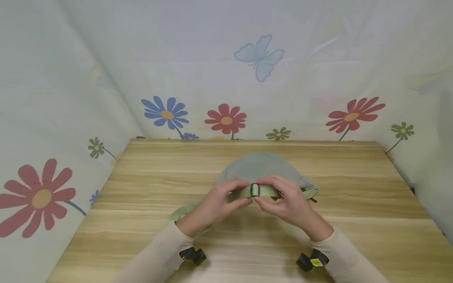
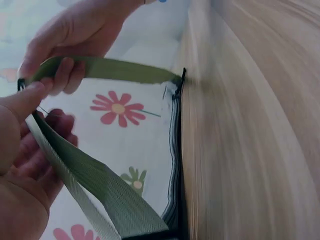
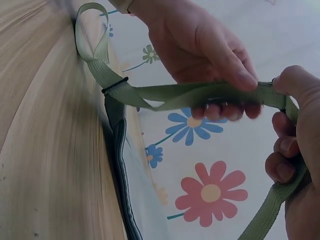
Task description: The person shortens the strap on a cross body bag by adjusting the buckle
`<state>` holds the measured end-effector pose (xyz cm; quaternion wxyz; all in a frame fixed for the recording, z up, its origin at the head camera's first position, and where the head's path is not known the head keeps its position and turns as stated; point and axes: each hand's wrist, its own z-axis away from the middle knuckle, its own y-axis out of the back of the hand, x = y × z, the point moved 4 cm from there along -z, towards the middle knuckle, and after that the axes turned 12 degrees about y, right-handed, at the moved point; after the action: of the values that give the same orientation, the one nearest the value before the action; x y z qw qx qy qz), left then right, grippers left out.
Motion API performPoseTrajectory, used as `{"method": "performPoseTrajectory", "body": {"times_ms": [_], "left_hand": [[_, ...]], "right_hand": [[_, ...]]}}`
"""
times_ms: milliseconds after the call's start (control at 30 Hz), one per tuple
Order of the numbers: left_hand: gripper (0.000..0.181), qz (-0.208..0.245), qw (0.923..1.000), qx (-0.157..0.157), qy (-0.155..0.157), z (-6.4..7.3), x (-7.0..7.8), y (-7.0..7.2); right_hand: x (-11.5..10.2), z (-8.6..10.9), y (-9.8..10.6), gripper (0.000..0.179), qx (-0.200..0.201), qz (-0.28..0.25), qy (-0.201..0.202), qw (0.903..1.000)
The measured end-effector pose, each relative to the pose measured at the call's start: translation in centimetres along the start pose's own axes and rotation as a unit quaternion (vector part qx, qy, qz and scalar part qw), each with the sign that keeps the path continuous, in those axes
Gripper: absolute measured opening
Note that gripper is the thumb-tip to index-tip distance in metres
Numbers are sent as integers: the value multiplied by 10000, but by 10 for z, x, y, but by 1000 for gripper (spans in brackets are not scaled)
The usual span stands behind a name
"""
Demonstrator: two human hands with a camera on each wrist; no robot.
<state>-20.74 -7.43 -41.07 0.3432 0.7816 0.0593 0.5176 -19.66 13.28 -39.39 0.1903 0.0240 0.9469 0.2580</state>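
Observation:
A grey-green soft bag (image 1: 262,166) with a rounded outline lies on the wooden table, in front of the person. Its light green webbing strap (image 1: 269,191) is lifted over the near side of the bag. Midway along the raised part sits a dark strap slider (image 1: 255,190). My left hand (image 1: 220,201) pinches the strap just left of the slider, thumb below and fingers above. From the other side my right hand (image 1: 287,199) pinches strap and slider edge between thumb and fingers. In the right wrist view, the strap (image 3: 100,75) loops through a dark ring near the bag.
Wood-grain table (image 1: 159,165) surface spreads around the bag. Flower-printed pale curtains (image 1: 198,78) stand behind the table and at both sides. Small black cameras are strapped to both wrists. A loose strap loop lies near the left forearm.

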Motion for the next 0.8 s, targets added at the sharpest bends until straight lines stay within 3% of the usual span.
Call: {"method": "performPoseTrajectory", "body": {"times_ms": [133, 267, 467, 667, 800], "left_hand": [[28, 71, 9998, 165, -94, 4, -2, 8], [29, -77, 9998, 134, -97, 8, -2, 17], [31, -381, 9992, 80, 26, 11, -5, 28], [47, -573, 9974, 143, -421, 8, -3, 24], [41, -489, 9966, 277, -598, 7, 1, 20]], "right_hand": [[0, 4, 3, 30, -103, 156, 98, 9998], [2, 8, 9, 35, -293, 442, 244, 9983], [1, 8, 18, 38, -277, 767, 390, 9959], [2, 6, 17, 36, -173, 577, 286, 9978], [2, 6, 14, 38, -15, 482, 291, 9984]]}}
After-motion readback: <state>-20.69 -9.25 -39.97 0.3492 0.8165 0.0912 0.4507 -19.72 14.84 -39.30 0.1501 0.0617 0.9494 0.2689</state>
